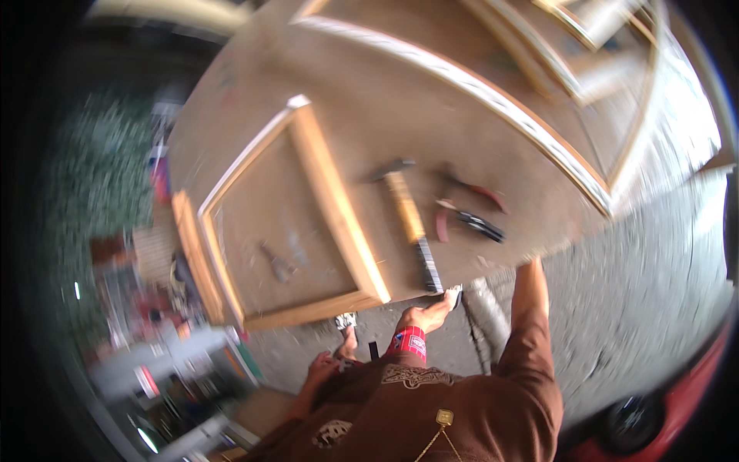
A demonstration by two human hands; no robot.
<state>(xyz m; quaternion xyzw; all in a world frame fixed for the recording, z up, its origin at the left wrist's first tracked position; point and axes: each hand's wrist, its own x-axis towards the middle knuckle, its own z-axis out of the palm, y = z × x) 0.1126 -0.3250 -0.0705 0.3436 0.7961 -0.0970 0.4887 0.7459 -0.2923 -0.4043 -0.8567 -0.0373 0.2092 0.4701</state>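
Note:
My right hand [530,268] reaches the near edge of the wooden table [493,273]; its fingers are hidden there. Low by my waist hangs my left hand [319,371], its fingers too blurred to read. On the tabletop lie a hammer [409,219] with a yellow and black handle and a red-handled hand tool [443,223] beside a black-handled one [481,225]. To their left is a small wooden frame [331,204] with one white-edged side. A small plier-like tool [279,264] lies inside its opening.
A larger wooden frame [462,77] with a white edge spans the table's far right, with more frame pieces [585,31] on it. Cluttered boxes and shelves [177,362] stand at the left. A red vehicle [677,408] is at the lower right on the concrete floor [616,308].

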